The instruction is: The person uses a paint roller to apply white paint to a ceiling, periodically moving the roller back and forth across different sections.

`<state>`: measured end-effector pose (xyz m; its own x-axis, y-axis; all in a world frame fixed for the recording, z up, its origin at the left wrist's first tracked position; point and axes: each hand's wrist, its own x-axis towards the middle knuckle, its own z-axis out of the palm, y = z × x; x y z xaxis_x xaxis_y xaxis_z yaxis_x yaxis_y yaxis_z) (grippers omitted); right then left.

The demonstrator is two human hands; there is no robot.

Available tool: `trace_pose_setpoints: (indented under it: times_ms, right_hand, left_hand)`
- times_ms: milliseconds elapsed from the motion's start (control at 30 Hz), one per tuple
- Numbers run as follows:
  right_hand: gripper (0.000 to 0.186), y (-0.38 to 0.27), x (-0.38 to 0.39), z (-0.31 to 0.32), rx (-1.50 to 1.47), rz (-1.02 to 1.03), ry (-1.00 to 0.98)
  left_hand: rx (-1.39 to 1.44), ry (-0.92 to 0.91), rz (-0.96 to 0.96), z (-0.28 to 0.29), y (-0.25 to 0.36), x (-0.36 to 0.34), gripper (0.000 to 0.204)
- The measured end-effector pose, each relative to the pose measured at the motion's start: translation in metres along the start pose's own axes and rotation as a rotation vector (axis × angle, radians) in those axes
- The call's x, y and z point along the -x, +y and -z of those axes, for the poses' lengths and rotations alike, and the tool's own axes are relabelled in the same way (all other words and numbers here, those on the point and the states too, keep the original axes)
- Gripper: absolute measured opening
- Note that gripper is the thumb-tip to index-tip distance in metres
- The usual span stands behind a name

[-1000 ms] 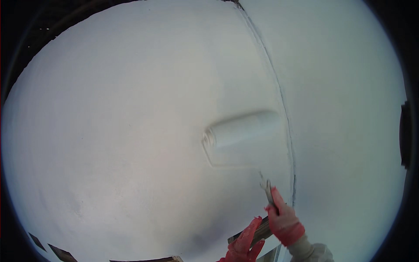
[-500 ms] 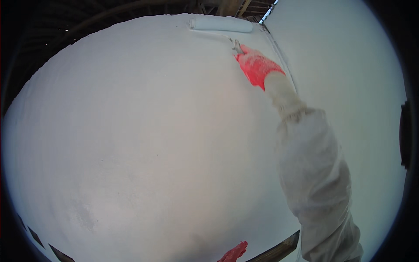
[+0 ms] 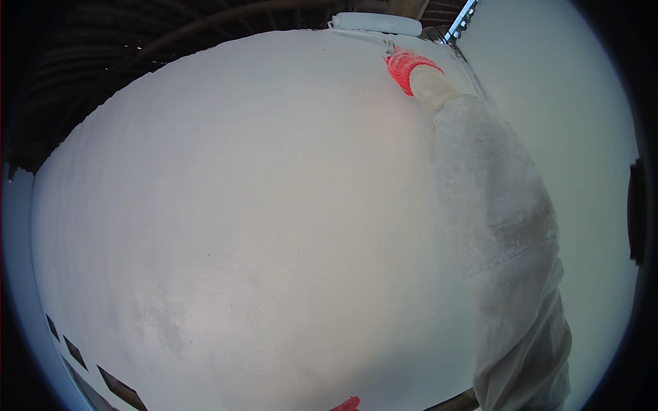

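High at the top of the white wall, my right hand in a red, paint-smeared glove is closed around the handle of a paint roller. The long, pale roller sleeve lies sideways at the wall's upper edge. My right arm, in a whitish sleeve, is stretched far up. Low at the bottom edge, only the red-gloved fingertips of my left hand show. They point up in front of the wall with nothing visible in them; the rest of that hand is out of the picture.
A second white wall meets this one at a corner on the right. Dark roof beams run above the wall's top. Wooden pieces show at lower left, and a wooden bar lies beside my right arm.
My right hand and the roller have gone up to the wall's upper edge, my arm reaching further. The view has shifted too, and less of my left hand shows.
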<state>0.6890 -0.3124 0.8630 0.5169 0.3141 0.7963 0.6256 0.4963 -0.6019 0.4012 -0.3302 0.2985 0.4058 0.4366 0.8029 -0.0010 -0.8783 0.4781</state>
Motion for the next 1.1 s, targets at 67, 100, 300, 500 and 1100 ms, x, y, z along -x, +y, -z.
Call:
trace_pose_setpoints:
  times_ms: [67, 100, 300, 500, 1100]
  right_hand:
    - [0.045, 0.0, 0.012, -0.003, -0.096, -0.016, 0.0]
    - [0.045, 0.0, 0.018, -0.005, -0.131, -0.016, 0.002]
    - [0.049, 0.047, 0.129, 0.017, -0.315, 0.16, 0.062]
    - [0.053, 0.155, 0.296, 0.063, -0.217, 0.195, 0.135]
    - [0.07, 0.365, 0.823, 0.109, 0.265, -0.082, -0.24]
  left_hand:
    - [-0.022, 0.008, 0.009, 0.003, -0.002, 0.002, 0.051]
    - [-0.047, 0.011, -0.006, 0.005, -0.002, 0.002, 0.051]
    - [0.057, -0.061, -0.044, -0.006, -0.005, 0.02, 0.05]
    - [0.256, -0.277, 0.017, -0.034, -0.014, 0.049, 0.051]
    - [0.402, -0.641, 0.445, -0.119, -0.068, 0.168, 0.052]
